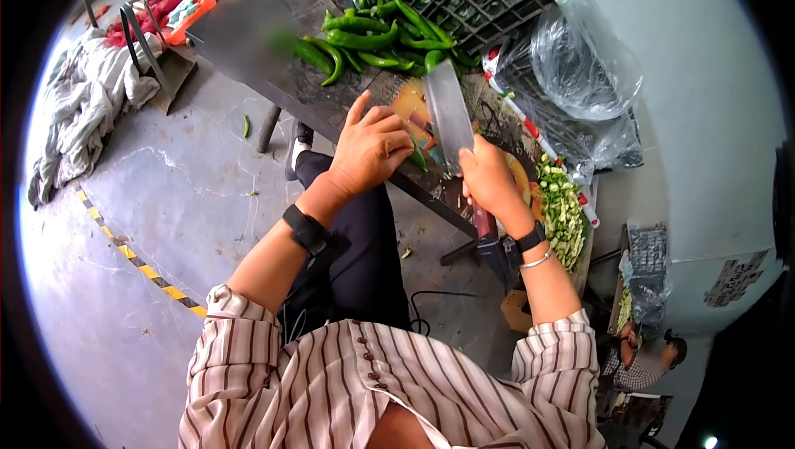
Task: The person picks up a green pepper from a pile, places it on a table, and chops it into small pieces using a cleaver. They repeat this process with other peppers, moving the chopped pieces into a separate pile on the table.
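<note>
My right hand grips a cleaver by its handle, the broad blade pointing up and away from me over the table. Just left of the blade, my left hand is closed, with its fingers curled round a green chili pepper that shows partly below the fingertips. Beneath both hands lies a cutting surface with an orange pattern. Whole green chili peppers are heaped beyond my hands. Chopped pepper pieces form a pile to the right of my right hand.
A black plastic crate stands behind the peppers on the dark table. Clear plastic bags lie at the right. White cloth sits on the floor at the left. Another person is at the lower right.
</note>
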{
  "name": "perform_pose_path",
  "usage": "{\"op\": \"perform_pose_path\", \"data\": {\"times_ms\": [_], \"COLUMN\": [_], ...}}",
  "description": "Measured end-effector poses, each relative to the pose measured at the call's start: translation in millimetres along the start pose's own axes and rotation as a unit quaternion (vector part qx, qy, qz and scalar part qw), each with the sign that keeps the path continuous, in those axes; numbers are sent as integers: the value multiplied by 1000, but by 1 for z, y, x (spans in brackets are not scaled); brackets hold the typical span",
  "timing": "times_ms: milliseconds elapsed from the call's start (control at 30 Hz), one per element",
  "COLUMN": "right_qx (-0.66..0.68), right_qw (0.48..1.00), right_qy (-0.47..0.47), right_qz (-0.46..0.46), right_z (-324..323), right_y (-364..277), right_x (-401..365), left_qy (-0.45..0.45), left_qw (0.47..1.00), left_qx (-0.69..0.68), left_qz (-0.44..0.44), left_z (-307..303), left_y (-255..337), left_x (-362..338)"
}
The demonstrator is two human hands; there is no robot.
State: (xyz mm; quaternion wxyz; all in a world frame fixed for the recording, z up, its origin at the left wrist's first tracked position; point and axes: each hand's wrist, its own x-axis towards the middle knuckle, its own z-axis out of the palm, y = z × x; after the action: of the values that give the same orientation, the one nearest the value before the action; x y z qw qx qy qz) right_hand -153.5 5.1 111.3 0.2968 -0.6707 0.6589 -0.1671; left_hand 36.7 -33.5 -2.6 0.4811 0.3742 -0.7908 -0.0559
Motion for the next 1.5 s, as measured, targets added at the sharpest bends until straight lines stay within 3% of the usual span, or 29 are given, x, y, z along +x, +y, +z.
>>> {"op": "perform_pose_path", "data": {"times_ms": [133,333,967,1100,1300,1400,1500], "right_qx": [-1,2,-48,-73,16,147,178], "right_qw": [999,1000,993,996,999,988,981], "right_qy": [27,-20,-101,-55,5,1,76], "right_qz": [40,-2,42,1,-28,37,28], "right_z": [-13,-4,-4,9,15,10,1], "right_y": [-11,-21,-39,-38,-18,-4,28], "right_x": [-17,-17,-3,5,14,-2,-21], "left_qy": [-6,0,2,17,21,13,14], "left_qw": [1000,1000,1000,999,999,1000,1000], "left_qx": [5,-8,-21,-29,-23,-22,-25], "left_qz": [-4,-3,-15,-20,-5,-11,-12], "left_z": [1,1,-3,0,0,-1,1], "left_y": [0,0,3,5,3,3,2], "left_x": [0,-1,1,3,4,2,2]}}
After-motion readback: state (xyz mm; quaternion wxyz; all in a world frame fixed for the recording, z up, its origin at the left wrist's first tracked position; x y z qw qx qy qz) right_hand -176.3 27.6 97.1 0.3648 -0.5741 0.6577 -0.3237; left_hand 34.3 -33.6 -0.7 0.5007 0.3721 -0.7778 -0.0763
